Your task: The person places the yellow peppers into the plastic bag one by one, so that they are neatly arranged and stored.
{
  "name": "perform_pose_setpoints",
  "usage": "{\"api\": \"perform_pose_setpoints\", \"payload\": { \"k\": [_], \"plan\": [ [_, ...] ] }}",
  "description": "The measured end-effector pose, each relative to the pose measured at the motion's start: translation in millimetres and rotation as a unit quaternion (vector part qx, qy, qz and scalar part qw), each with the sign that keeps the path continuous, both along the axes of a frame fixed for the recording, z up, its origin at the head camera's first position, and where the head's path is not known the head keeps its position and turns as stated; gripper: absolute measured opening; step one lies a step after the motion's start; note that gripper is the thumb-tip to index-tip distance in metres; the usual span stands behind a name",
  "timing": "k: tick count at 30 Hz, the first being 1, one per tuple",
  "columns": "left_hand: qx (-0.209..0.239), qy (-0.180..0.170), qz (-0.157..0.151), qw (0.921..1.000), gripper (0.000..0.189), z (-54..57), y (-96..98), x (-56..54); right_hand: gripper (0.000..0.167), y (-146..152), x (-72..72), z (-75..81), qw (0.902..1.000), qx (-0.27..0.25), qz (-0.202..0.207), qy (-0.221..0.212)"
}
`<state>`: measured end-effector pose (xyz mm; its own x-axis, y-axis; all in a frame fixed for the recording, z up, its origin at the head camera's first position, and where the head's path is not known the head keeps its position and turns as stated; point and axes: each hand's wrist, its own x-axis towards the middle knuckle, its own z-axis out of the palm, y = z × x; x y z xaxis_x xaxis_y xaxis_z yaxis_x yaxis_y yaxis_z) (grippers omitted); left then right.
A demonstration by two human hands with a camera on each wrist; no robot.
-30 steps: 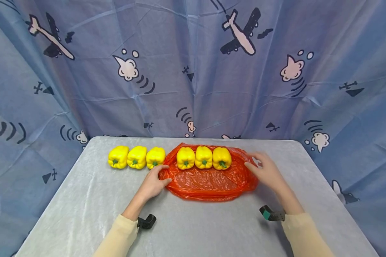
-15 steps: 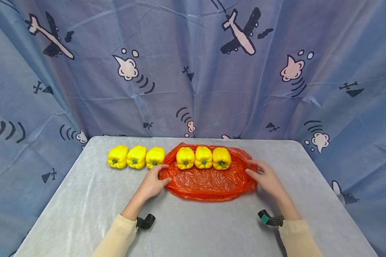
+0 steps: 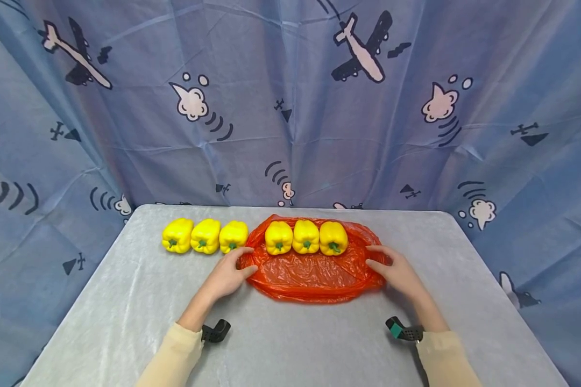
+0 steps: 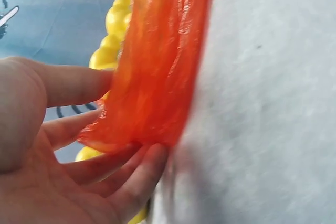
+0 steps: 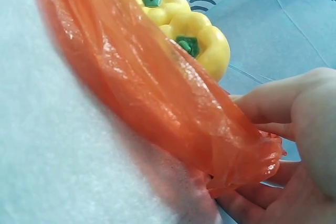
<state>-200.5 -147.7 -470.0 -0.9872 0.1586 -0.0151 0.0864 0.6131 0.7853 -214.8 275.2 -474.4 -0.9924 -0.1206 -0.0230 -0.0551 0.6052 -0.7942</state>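
Note:
A red plastic bag [image 3: 314, 279] lies spread on the grey table, its rim gathered all round. Three yellow bell peppers [image 3: 306, 237] stand in a row on its far part, stems facing me. My left hand [image 3: 227, 275] holds the bag's left end, thumb over the rim and the other fingers curled along its outer side, as the left wrist view shows. At the right end, my right hand [image 3: 401, 271] grips the rim in the same way. In the right wrist view the crumpled bag end [image 5: 247, 156] sits between thumb and fingers.
Three more yellow bell peppers [image 3: 205, 236] stand in a line to the left of the bag, the nearest one close to my left fingertips. Behind the table [image 3: 290, 344] hangs a blue curtain [image 3: 252, 107] printed with planes.
My right hand first drew back slightly toward me, then moved a little left over the bag's right end. The left hand stays at the left end. The peppers have not moved.

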Motion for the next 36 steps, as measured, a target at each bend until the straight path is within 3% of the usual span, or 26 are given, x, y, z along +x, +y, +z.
{"api": "perform_pose_setpoints", "payload": {
  "k": [6,12,23,32,36],
  "plan": [
    [-0.056,-0.01,-0.005,0.9984,0.053,14.9,-3.6,4.9,0.047,-2,0.5,0.3,0.9999,0.003,0.0,-0.011],
    [-0.097,0.022,-0.001,0.995,0.045,29.5,-6.9,7.8,0.048,-2,-0.4,1.0,0.9999,0.006,0.004,-0.009],
    [-0.08,0.132,0.035,0.9873,0.032,51.4,-29.0,-1.2,0.048,-3,0.6,-0.7,0.9999,0.011,0.005,-0.006],
    [-0.069,0.186,0.087,0.9763,0.03,61.1,-64.6,-13.4,0.048,-6,1.2,-0.3,0.9999,0.01,0.003,-0.01],
    [-0.086,0.199,0.091,0.972,0.033,61.2,-81.3,-22.5,0.047,-4,1.6,-0.6,0.9999,0.01,0.004,-0.01]
  ]
}}
